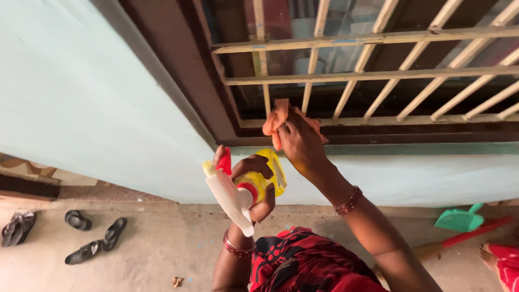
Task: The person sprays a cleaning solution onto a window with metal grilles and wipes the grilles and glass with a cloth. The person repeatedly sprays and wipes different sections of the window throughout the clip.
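Black sandals lie on the concrete floor at about eight o'clock — four can be counted, two close together at the far edge, one just beside them and two nearer the middle reading as a pair, though the leftmost heap may hide another. At centre, the left hand is closed around the neck of one yellow spray bottle with a white nozzle and red trigger, held tilted below the sill; it looks like light, rigid plastic, likely slick if wet, best gripped at the neck with a finger free for the trigger. Just above, at twelve o'clock, the right hand is bunched shut on one orange cloth, pressing it to the bottom rail of the barred window — soft, limp fabric that crumples to any grip and weighs next to nothing. Each wrist wears red bangles. At three to four o'clock, one green dustpan rests against the pale blue wall, touching one red-handled broom laid on the floor.
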